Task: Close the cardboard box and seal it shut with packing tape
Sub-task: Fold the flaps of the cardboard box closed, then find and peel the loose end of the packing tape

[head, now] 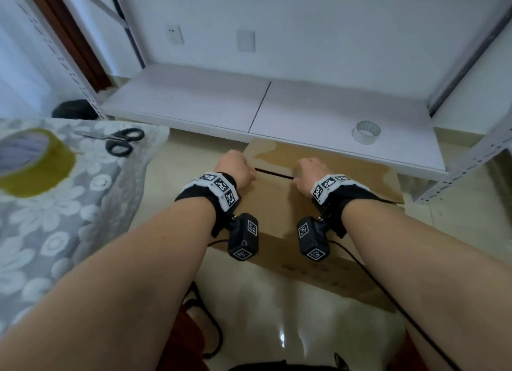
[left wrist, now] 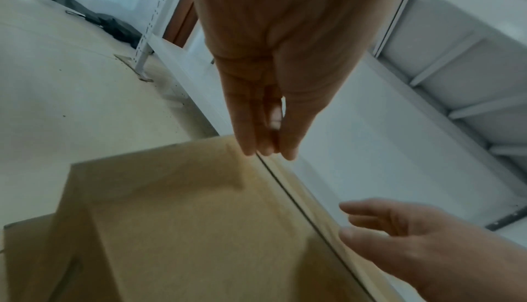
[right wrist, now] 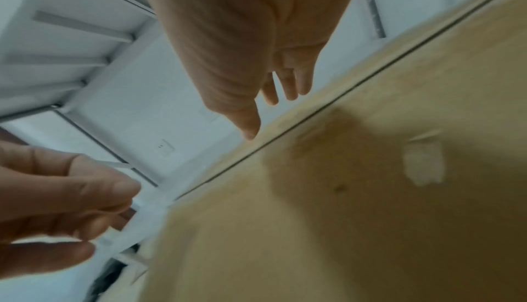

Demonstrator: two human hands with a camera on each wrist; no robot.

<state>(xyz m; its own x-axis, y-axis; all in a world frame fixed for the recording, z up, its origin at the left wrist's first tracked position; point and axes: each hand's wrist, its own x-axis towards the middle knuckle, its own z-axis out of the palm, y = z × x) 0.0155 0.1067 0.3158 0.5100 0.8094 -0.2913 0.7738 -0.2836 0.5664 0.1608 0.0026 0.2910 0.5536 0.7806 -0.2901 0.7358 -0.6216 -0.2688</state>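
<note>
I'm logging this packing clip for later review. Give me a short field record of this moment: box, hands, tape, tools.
box: cardboard box on the floor, flaps folded down, a dark gap at the seam, no tape across it
left hand: open, fingertips at the seam
right hand: open, fingers at the seam
tape: yellowish roll on the flowered cloth; pale roll on the white shelf
tools: scissors on the cloth

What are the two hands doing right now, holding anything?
Left hand: open, fingers straight, tips on the cardboard box by its seam.
Right hand: open, fingers loosely extended over the box, holding nothing.
</note>
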